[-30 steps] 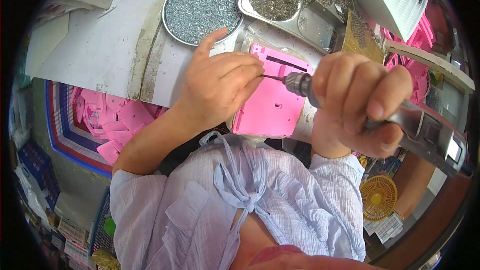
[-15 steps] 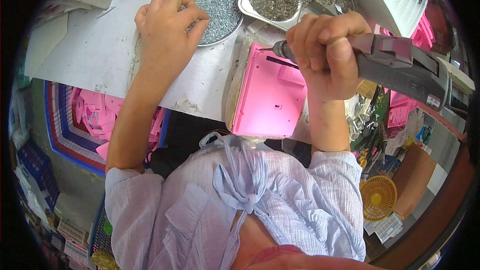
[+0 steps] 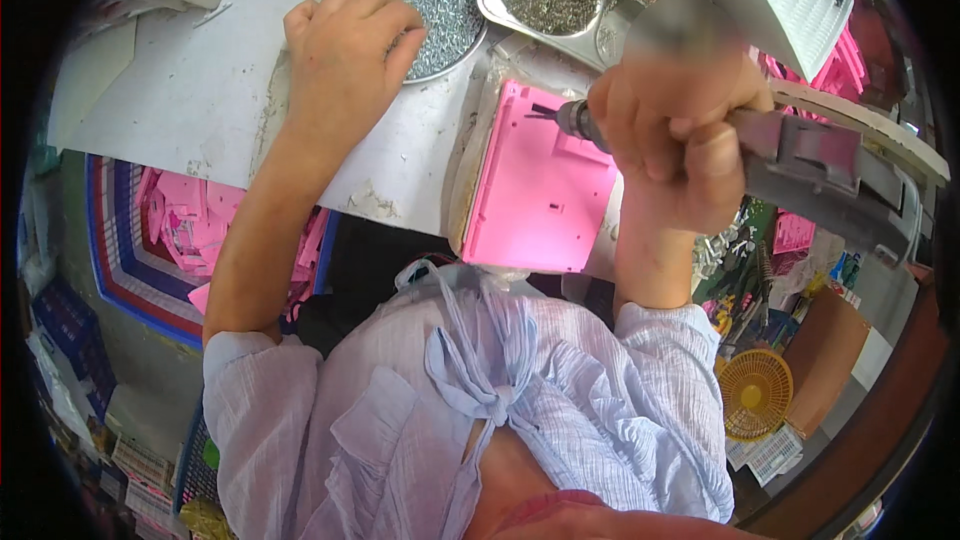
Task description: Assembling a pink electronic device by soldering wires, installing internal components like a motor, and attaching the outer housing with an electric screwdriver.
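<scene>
My left hand (image 3: 345, 65) is at the near left side of a round metal dish (image 3: 481, 40) full of small silvery screws (image 3: 430, 0). Its fingers are curled together, and whatever is in them is hidden. In my right hand (image 3: 670, 130) is a dark grey power screwdriver (image 3: 830, 175), gripped near its front with the chuck and bit pointing left. The bit hangs over the far part of a pink plastic panel (image 3: 530, 205), which lies on the bench edge in front of me; I cannot tell whether the bit touches it.
Beyond the panel stands a metal tray (image 3: 488, 8) of small brownish metal pieces. A white slotted rack (image 3: 790, 5) leans at the far right. Low on the left is a blue-rimmed basket (image 3: 97, 250) of pink parts; a yellow basket (image 3: 724, 390) sits low on the right.
My right hand has shifted right and toward me with the screwdriver, so its bit has moved off the panel's far left corner. My left hand has moved slightly right along the dish.
</scene>
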### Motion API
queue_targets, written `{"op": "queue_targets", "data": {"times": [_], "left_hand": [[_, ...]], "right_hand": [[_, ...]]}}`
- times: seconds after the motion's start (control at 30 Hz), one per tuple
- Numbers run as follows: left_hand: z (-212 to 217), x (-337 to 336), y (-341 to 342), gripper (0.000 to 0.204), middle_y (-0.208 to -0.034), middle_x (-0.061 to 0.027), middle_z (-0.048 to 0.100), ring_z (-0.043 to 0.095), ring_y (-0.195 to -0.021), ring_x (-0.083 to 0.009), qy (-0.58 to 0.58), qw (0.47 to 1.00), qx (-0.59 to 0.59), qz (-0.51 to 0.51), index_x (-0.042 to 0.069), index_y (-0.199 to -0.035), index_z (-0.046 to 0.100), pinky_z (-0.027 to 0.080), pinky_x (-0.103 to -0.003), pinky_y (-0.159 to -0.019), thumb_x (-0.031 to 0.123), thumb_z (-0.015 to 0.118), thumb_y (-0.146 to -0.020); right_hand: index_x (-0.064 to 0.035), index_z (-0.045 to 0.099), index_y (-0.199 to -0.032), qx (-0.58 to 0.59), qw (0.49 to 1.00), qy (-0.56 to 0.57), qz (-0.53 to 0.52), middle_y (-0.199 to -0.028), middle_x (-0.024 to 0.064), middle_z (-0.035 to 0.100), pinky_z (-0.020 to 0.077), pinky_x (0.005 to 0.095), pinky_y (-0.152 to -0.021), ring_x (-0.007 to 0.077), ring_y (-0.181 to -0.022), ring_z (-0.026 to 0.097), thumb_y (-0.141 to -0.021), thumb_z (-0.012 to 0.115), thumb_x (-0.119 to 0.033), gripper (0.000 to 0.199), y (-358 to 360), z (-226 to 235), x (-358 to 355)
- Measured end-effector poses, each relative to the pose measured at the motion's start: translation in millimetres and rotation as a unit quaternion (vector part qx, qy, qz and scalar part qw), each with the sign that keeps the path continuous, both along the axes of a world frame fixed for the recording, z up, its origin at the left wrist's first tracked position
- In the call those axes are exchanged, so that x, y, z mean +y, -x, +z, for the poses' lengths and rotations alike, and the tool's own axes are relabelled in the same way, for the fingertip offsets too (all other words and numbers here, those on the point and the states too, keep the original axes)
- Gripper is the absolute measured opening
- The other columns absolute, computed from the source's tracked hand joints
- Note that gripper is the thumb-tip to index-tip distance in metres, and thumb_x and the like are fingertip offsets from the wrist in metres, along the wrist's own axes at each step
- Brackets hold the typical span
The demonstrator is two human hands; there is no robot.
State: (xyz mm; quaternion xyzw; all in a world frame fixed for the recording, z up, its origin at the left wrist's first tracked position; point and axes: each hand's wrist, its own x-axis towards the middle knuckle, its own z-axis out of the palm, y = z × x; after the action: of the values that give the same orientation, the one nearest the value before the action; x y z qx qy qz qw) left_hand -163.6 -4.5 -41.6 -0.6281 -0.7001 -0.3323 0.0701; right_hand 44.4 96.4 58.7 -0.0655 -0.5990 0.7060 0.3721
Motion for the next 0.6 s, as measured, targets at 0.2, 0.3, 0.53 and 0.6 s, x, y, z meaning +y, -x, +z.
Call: {"op": "queue_targets", "data": {"times": [0.2, 0.3, 0.53, 0.6], "left_hand": [[7, -7, 1, 0.011, -0.086, 0.0014, 0.065, 0.060, -0.085, -0.0214, 0.069, 0.996, -0.047, -0.021, 0.013, -0.083, 0.069, 0.038, -0.041, -0.083, 0.023, 0.074, -0.087], [15, -19, -7, 0.011, -0.085, 0.0011, 0.065, 0.060, -0.082, -0.0215, 0.053, 0.982, -0.156, -0.097, 0.013, -0.083, 0.069, 0.038, -0.039, -0.082, 0.022, 0.076, -0.086], [29, -57, -60, 0.014, -0.085, -0.0002, 0.069, 0.062, -0.078, -0.0175, -0.019, 0.970, -0.185, -0.159, 0.012, -0.089, 0.072, 0.036, -0.037, -0.080, 0.012, 0.081, -0.078], [31, -65, -66, 0.016, -0.084, -0.0011, 0.069, 0.061, -0.076, -0.0167, -0.014, 0.962, -0.222, -0.157, 0.011, -0.090, 0.072, 0.035, -0.036, -0.080, 0.009, 0.082, -0.078]], "right_hand": [[-0.0060, 0.056, -0.086, -0.062, 0.995, -0.072, -0.019, -0.071, 0.0009, 0.056, 0.0412, 0.0272, -0.054, 0.0109, -0.061, 0.052, -0.092, 0.074, -0.008, 0.019, -5, -21, -10], [-0.0057, 0.058, -0.086, -0.085, 0.993, -0.083, -0.006, -0.072, 0.0011, 0.057, 0.0418, 0.0267, -0.055, 0.0105, -0.063, 0.053, -0.090, 0.076, -0.007, 0.018, -3, -23, -9], [-0.0111, 0.057, -0.097, 0.013, 0.998, -0.056, 0.041, -0.065, -0.0031, 0.054, 0.0433, 0.0292, -0.053, 0.0115, -0.055, 0.051, -0.095, 0.072, -0.032, 0.025, -14, 36, -17], [-0.0146, 0.057, -0.099, 0.020, 0.994, -0.064, 0.082, -0.064, -0.0063, 0.053, 0.0420, 0.0289, -0.051, 0.0103, -0.054, 0.051, -0.097, 0.070, -0.039, 0.028, -15, 39, -25]]}}
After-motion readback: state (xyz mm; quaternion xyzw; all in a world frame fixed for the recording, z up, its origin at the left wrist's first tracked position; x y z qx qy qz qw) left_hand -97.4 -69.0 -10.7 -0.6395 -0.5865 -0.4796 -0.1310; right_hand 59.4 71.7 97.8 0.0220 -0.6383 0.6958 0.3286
